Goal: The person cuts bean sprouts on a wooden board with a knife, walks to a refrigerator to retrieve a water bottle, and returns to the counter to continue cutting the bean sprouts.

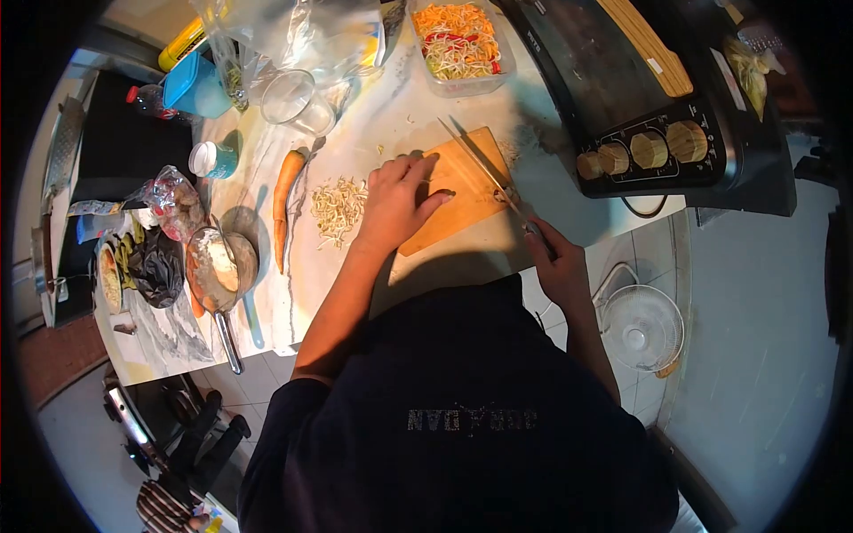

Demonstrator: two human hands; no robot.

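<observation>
My left hand [398, 200] lies over the left side of a wooden cutting board [468, 164], its fingers stretched out and the thumb apart. In my right hand [560, 265] is a long knife [478, 158], gripped by the handle. The blade slants across the right part of the board, pointing away from me. A few small pale bits [505, 194] lie by the blade near the board's right edge. Left of my left hand, a loose pile of bean sprouts [338, 210] sits on the marble-look table [404, 266]. Beyond it lies an unpeeled carrot [283, 200].
A clear tub of shredded vegetables [458, 49] stands at the back. An electric cooker with knobs [649, 149] fills the right side. Leftward are a plastic cup [302, 102], a jar [213, 160], a long-handled pan [244, 258] and a black bag [158, 271]. A fan [641, 329] stands below.
</observation>
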